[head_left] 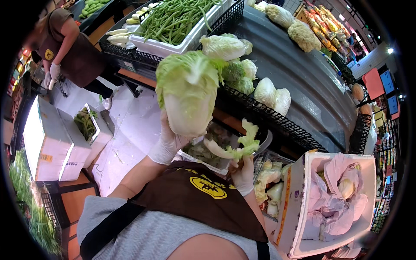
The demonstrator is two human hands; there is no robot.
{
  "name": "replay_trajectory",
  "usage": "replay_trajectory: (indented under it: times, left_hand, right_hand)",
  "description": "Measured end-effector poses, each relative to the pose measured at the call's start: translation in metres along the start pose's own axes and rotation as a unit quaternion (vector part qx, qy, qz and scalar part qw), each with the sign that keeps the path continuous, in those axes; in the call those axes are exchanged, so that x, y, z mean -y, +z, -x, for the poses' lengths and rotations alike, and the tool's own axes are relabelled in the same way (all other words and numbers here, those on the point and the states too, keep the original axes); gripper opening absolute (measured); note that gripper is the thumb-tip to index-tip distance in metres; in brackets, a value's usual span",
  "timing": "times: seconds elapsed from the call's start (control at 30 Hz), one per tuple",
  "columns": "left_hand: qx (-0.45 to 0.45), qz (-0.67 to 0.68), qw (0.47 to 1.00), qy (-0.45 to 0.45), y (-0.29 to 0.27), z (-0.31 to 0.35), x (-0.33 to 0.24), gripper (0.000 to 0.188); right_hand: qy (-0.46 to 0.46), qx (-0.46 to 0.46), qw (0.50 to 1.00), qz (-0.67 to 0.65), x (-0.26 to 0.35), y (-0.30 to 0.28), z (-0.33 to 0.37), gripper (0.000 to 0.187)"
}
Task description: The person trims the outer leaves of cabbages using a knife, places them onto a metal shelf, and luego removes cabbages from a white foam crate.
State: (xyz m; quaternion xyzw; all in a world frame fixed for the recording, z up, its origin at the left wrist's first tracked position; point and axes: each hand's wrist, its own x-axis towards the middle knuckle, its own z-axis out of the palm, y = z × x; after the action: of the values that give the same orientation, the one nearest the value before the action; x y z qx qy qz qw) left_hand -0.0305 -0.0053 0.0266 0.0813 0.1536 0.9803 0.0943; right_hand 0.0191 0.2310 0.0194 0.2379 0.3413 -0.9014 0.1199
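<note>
Napa cabbage (186, 97) up at centre frame, leafy end high, pale base down at the left hand (164, 143)!
Left fingers cup that base, partly hidden behind it; the right hand (242, 177), lower right of the cabbage and farther off, pinches a leaf strip (248, 141) in its fingers. Over at lower right, a foam box (294, 208) holds pinkish wrapping (331, 212) around a pale vegetable (347, 188); below centre, loose leaves (200, 151) fill a white tub (202, 162).
</note>
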Motion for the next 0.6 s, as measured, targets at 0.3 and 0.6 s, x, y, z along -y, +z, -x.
replay_trajectory:
  times: [0.3, 0.6]
  left_hand:
    - [-0.114, -0.160, 0.980, -0.026, -0.022, 0.024, -0.024, 0.092]
    - [-0.097, -0.178, 0.966, -0.160, -0.060, 0.066, -0.013, 0.089]
  right_hand:
    - [-0.017, -0.035, 0.884, 0.467, 0.014, -0.040, -0.091, 0.030]
    - [-0.174, 0.286, 0.840, 0.427, 0.065, 0.111, -0.020, 0.063]
